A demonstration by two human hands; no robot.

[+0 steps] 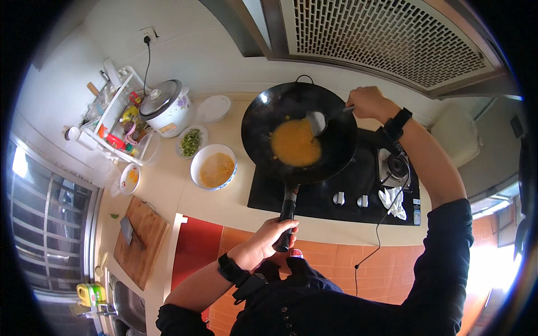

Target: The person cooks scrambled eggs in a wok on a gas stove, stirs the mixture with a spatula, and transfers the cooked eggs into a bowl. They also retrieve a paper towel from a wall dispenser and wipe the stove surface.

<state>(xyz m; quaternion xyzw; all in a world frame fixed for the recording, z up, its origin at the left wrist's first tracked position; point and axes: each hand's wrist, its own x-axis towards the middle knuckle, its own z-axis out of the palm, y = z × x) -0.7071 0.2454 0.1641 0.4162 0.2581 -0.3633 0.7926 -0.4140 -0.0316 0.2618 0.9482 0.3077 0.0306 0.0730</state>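
Observation:
My left hand (275, 237) is wrapped around the black handle (287, 216) of a large dark wok (258, 138), which sits over the left side of a black gas cooktop (311, 201). An orange-yellow liquid (296, 143), perhaps beaten egg or broth, pools in the bottom of the wok. My right hand (366, 101) grips the shaft of a ladle (316, 123). The metal head of this ladle touches the upper right edge of the liquid. Both wrists wear black bands.
Left of the wok stand a bowl of yellow food (216, 170), a dish of chopped greens (191, 143), a plate (214, 108) and a rice cooker (166, 109). A cleaver (126, 230) lies on a wooden cutting board (141, 241). A range hood (386, 42) overhangs; a cable (380, 239) crosses the cooktop's right side.

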